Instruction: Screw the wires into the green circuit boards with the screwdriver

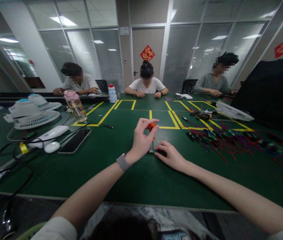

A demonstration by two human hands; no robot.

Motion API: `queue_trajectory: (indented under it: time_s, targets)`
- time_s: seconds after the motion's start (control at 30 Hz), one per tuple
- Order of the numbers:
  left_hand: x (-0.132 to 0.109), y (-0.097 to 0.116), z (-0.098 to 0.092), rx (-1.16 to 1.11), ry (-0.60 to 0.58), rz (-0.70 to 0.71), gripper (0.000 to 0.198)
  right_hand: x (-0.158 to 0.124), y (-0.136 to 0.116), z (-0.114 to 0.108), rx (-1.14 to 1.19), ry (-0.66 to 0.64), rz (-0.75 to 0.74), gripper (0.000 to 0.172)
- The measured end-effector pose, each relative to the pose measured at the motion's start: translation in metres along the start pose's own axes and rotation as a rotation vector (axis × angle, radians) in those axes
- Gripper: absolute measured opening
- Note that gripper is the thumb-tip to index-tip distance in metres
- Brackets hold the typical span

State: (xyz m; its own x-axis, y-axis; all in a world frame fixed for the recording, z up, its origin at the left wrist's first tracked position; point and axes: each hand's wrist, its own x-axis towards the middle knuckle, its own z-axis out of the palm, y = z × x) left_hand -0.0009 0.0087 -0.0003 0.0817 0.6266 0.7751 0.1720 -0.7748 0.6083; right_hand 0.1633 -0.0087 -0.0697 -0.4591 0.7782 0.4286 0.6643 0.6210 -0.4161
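A small circuit board (151,151) lies on the counter (121,186) at the fingertips of the right hand (171,156); whether they grip it cannot be told. Above it, the fingers of the left hand (141,137) pinch an orange-handled screwdriver (151,126), partly hiding its handle. Right of the fingers sprawls a wire tangle (226,138); left of them lie a phone (75,141) and, farther out, white fans (23,109)

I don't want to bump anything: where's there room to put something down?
There's bare table between the phone and the left hand, and between the forearms towards the near edge. It's crowded by the fans at left and the wires at right.
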Motion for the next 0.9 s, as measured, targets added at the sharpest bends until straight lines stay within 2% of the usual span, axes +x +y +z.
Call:
queue_trajectory:
  time_s: [0.2, 0.4, 0.6, 0.8, 0.9]
  targets:
    - [-0.0003, 0.0023, -0.0012, -0.098, -0.048, -0.025, 0.031, 0.0001, -0.0009, -0.0005, 0.005, 0.000, -0.003, 0.010]
    - [-0.0012, 0.0000, -0.0006, 0.005, 0.019, -0.014, 0.019, -0.0003, -0.0014, -0.0017, 0.006, 0.001, -0.009, 0.011]
    - [-0.0011, 0.0040, -0.0025, -0.067, -0.044, 0.003, 0.032, -0.0006, 0.0006, -0.0009, 0.007, 0.007, -0.015, 0.011]
    - [-0.0003, 0.0058, -0.0019, 0.076, 0.039, 0.037, 0.015, -0.0007, 0.0008, -0.0004, -0.007, 0.006, -0.015, 0.010]
    - [-0.0005, 0.0045, -0.0020, 0.038, 0.019, 0.043, 0.024, -0.0007, 0.0014, 0.0001, 0.001, 0.011, -0.017, 0.010]
